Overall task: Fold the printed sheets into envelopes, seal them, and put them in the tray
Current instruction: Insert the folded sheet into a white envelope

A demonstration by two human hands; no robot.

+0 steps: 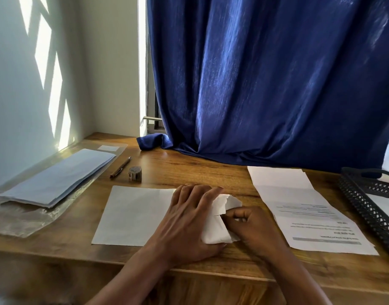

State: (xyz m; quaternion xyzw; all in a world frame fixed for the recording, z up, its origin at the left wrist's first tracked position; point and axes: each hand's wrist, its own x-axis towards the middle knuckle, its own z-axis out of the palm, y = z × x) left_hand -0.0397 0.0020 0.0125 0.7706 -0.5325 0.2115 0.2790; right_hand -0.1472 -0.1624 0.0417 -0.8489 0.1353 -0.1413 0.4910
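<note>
While the sheet [134, 214] is pressed flat on the desk [189, 166] under the left hand [189, 219], its ragged right edge is pinched by the right hand's fingers [239, 216]; a crooked crease or tear is risked.

Wooden desk [189, 164] bears plastic sleeve [24, 219]; pen [120, 167]; tape roll [135, 173]; sheets [132, 216]; tray [365, 208].

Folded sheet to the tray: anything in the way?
Only the printed sheet lies flat on the desk between the folded sheet, held by both hands, and the tray at the right. Nothing upright blocks the path.
</note>
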